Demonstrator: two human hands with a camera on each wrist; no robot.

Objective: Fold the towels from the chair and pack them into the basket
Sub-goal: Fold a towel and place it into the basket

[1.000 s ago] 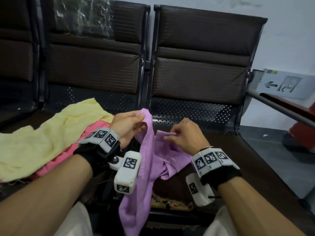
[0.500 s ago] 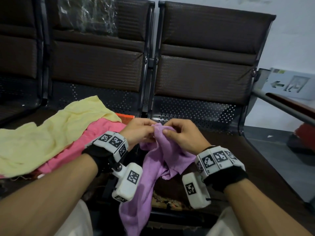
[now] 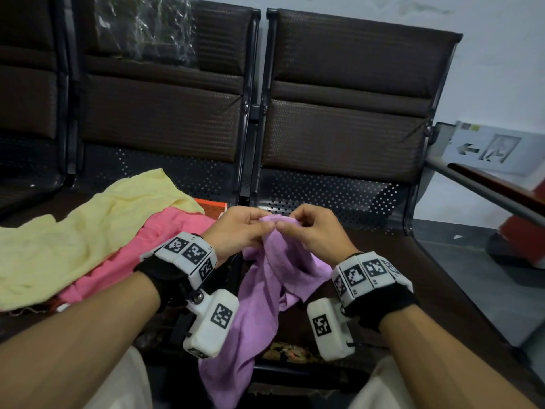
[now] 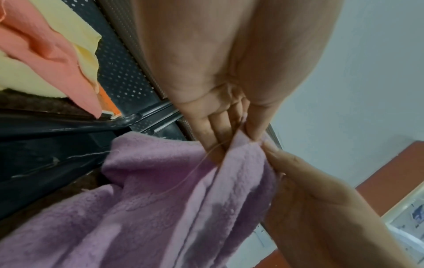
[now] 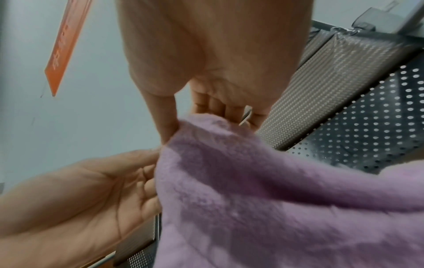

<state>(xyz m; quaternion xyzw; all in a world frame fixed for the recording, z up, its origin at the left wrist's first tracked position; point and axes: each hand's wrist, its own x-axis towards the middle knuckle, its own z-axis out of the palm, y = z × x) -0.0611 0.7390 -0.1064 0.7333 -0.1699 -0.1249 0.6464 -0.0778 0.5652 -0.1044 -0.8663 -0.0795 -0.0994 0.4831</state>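
A purple towel (image 3: 265,290) hangs from both hands over the front edge of the right chair seat (image 3: 383,261). My left hand (image 3: 244,228) and right hand (image 3: 306,228) meet at its top edge, each pinching the cloth between thumb and fingers. The left wrist view shows the left thumb and fingers (image 4: 215,134) clamped on the purple towel (image 4: 160,199). In the right wrist view the right thumb (image 5: 165,119) pinches the purple towel (image 5: 275,199). A yellow towel (image 3: 73,231) and a pink towel (image 3: 141,252) lie crumpled on the left seat. No basket is in view.
Dark chair backs (image 3: 348,98) stand behind the seats, with clear plastic wrap (image 3: 144,28) on the left one. An orange object (image 3: 213,208) peeks from under the pink towel. A metal armrest (image 3: 486,187) and a white box (image 3: 495,149) are at the right.
The hands, apart one second ago, have come together at the top of the purple towel, bringing its two held parts side by side. The towel is bunched higher between them.
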